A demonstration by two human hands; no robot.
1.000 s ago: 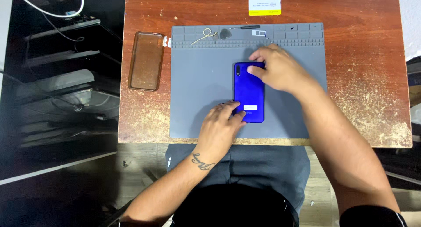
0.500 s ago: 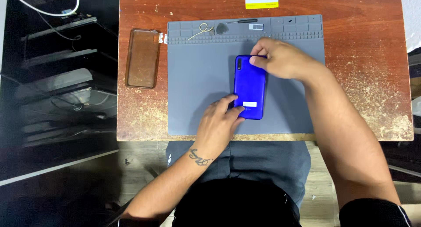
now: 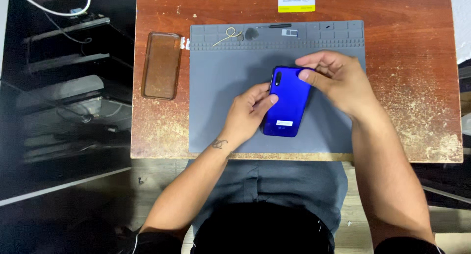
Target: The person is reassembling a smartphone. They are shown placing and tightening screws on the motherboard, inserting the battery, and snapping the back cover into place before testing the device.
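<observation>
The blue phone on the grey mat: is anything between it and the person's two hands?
Nothing visible. The left hand touches the left edge of the blue phone, and the right hand rests on its top end. The phone lies back up on the grey mat.

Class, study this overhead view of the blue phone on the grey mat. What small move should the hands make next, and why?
Probably steady the blue phone flat on the grey mat before any tool is picked up. It lies back up; the left hand grips its left edge and the right hand covers its top corner, so both are occupied, while the small tools sit untouched in the mat's upper tray.
</observation>
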